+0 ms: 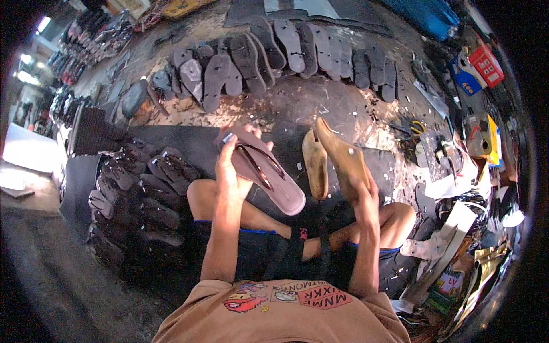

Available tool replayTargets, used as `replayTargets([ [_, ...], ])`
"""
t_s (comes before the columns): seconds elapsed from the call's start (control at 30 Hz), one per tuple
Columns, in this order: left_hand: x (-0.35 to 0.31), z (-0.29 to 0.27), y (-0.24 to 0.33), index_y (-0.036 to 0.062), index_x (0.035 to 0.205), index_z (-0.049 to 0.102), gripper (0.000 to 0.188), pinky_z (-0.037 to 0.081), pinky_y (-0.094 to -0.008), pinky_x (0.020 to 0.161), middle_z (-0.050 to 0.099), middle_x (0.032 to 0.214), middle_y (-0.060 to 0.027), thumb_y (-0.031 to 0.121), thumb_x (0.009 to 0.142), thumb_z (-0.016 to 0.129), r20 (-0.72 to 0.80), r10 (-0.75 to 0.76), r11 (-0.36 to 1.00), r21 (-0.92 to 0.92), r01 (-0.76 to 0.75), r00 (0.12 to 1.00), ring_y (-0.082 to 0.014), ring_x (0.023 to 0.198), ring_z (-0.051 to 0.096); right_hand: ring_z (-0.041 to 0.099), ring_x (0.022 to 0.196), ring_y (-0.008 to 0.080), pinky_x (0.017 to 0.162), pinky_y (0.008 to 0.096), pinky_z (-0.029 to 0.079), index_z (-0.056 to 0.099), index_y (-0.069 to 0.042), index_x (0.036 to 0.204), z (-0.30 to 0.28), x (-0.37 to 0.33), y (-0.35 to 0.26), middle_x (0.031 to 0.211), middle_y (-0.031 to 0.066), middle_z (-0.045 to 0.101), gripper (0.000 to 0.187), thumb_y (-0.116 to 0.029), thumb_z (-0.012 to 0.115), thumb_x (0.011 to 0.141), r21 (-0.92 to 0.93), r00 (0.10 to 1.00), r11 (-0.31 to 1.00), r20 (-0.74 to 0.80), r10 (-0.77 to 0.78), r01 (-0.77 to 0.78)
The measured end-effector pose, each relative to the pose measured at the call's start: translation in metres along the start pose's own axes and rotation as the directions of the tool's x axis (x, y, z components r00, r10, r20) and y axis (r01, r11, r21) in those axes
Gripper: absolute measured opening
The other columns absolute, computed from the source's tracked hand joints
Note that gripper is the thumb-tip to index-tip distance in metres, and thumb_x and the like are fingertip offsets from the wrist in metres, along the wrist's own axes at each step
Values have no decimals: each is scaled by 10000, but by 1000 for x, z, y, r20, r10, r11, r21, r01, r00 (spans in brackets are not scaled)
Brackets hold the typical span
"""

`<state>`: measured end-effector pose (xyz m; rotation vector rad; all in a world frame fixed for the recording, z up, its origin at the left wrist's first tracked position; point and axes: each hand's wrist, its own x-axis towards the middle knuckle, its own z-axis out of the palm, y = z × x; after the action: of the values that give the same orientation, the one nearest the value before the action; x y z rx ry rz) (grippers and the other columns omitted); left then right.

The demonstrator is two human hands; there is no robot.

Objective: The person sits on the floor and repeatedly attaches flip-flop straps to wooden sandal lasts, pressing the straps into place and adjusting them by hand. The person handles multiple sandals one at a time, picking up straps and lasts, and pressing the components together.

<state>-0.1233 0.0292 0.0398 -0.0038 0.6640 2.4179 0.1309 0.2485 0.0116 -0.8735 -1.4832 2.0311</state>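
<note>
We see a person sitting cross-legged on the floor (320, 106), looking down at their own two hands. The left hand (231, 171) is closed around a brownish-purple flip-flop (269, 171), gripping it at the heel end with the thumb over the edge; the sandal is held above the left knee, its strap side turned up and its toe pointing down to the right. The right hand (360, 186) grasps a wooden shoe last (340, 154) by its lower end, so that the last rises tilted, its narrow tip pointing up and to the left. Just beside it, on the left, a second wooden last (314, 163) stands apart from the fingers; we cannot tell what it rests on. Between the two hands we see a dark mat (194, 146) spread over the floor in front of the knees. To the person's left lies a heap of dark finished sandals (140, 194), stacked close together. Farther ahead, a curved row of dark soles (286, 54) lies overlapping across the floor. On the right we see a clutter of tools, among them scissors with yellow handles (416, 127), a red and a blue box (474, 68), and scraps of sheet material (443, 246).
</note>
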Motion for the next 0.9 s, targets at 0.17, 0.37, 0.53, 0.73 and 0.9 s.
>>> replayTargets([
  [0.17,-7,-3,27,310,1532,478,619,428,-724,1156,627,1392,-130,120,972,660,-78,291,954,106,-282,954,-347,1281,626,756,799,296,620,388,643,606,146,1284,43,-108,-60,1032,230,732,510,-242,656,956,179,947,931,33,319,-319],
  [0.37,-27,35,21,226,1539,424,660,454,-760,1116,575,1415,-187,78,936,645,95,465,821,326,-469,880,-398,1301,598,750,793,229,626,333,638,615,114,1321,65,-119,-67,1040,172,744,510,-254,686,975,93,930,930,131,342,-355],
  [0.53,-39,52,13,202,1513,431,595,544,-710,1050,580,1400,-215,37,972,612,73,135,963,225,-148,988,-418,1316,595,671,1294,329,1114,437,513,659,36,1377,70,-110,-74,1387,243,675,531,-85,761,871,-350,897,840,314,-312,415],
  [0.73,-33,54,6,234,1548,434,612,524,-700,1065,581,1404,-194,81,983,612,-20,16,989,149,-13,1000,-383,1303,594,608,1374,419,1141,473,487,652,27,1400,80,-113,-43,1455,321,606,546,-65,768,875,-284,846,809,322,-425,515],
  [0.9,-33,53,-11,241,1520,452,540,523,-680,1073,603,1365,-185,243,1027,672,44,51,995,88,-54,998,-375,1268,616,575,1401,446,1168,480,452,605,89,1416,106,-141,-10,1504,361,548,525,-63,737,930,-291,849,798,166,-501,528],
])
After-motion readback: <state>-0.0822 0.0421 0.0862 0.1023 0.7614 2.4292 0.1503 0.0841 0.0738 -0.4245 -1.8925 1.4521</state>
